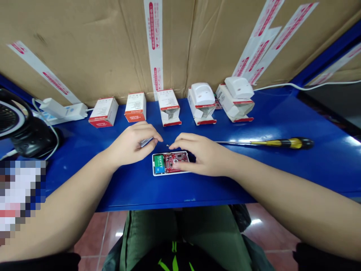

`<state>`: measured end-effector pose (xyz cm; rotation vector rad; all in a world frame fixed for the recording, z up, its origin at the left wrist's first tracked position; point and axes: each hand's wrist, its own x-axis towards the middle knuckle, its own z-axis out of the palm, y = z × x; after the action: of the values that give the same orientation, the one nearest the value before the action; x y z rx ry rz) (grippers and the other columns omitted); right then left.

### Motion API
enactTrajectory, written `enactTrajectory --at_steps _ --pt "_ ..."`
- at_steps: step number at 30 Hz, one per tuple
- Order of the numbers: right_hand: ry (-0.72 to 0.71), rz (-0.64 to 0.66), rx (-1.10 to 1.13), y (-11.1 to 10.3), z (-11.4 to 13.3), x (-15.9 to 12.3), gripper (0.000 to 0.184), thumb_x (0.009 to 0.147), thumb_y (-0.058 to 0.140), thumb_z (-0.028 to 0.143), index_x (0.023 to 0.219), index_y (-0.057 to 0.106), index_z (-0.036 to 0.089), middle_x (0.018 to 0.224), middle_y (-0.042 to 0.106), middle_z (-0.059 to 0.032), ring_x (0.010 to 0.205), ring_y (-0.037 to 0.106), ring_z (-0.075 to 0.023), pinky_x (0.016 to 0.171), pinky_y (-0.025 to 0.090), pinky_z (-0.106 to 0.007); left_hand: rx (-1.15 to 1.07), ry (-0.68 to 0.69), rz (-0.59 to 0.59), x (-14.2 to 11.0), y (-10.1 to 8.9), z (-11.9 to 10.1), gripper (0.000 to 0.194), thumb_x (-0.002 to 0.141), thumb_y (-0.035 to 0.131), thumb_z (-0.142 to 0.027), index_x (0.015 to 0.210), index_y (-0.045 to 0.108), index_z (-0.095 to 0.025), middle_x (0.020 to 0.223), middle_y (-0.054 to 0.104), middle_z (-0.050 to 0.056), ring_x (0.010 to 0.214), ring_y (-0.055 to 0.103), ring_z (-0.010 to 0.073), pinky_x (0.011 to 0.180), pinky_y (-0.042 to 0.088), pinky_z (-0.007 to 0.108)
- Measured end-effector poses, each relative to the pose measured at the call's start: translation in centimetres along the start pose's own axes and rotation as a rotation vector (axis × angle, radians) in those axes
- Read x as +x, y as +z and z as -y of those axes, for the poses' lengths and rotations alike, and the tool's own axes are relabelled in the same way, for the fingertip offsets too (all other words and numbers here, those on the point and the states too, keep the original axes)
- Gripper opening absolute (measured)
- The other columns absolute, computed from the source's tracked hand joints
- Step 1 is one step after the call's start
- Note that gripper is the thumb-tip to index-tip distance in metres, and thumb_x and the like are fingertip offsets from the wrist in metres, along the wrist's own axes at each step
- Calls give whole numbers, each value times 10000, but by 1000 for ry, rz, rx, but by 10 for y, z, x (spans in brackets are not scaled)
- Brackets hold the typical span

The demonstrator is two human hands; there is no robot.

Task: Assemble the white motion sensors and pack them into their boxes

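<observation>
Head view showed the right hand (207, 156), fingers spread, over the circuit board (180, 157), where light pressure suited best, and the left hand (131, 145) curled nearby, any pinch unclear.

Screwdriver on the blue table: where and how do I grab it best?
Probably by the yellow-and-black handle, from above, the grip closing across it: it lies flat, and is long and fatter than the thin metal shaft.

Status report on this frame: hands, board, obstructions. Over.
Left hand near tiny loose parts, grip unclear. Right hand open, thumb over red circuit board in white casing. Screwdriver beyond right wrist, blocking neither hand.
</observation>
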<state>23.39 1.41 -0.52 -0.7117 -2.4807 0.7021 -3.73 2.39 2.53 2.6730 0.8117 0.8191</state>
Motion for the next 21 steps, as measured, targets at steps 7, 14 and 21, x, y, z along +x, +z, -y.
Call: enactTrajectory --at_steps 7,14,21 --pt "33 23 -175 -7 -11 30 246 1010 613 176 1100 841 193 1050 839 -106 957 760 -241 901 573 -412 -116 41 108 -3 0 -1 159 956 592 -196 946 748 -221 838 790 30 772 739 186 800 604 364" --pt "56 229 -234 -5 -4 60 196 908 680 86 886 840 197 872 810 -68 786 717 -207 762 527 -356 -165 41 177 -4 2 0 89 931 644 -261 877 710 -235 804 775 20 691 705 169 681 555 320" --pt "178 251 -466 -10 3 68 286 868 625 3 702 747 202 699 717 -65 626 617 -196 630 398 -362 -156 84 185 -3 3 0 72 943 669 -269 925 725 -227 796 749 10 710 698 176 736 544 335"
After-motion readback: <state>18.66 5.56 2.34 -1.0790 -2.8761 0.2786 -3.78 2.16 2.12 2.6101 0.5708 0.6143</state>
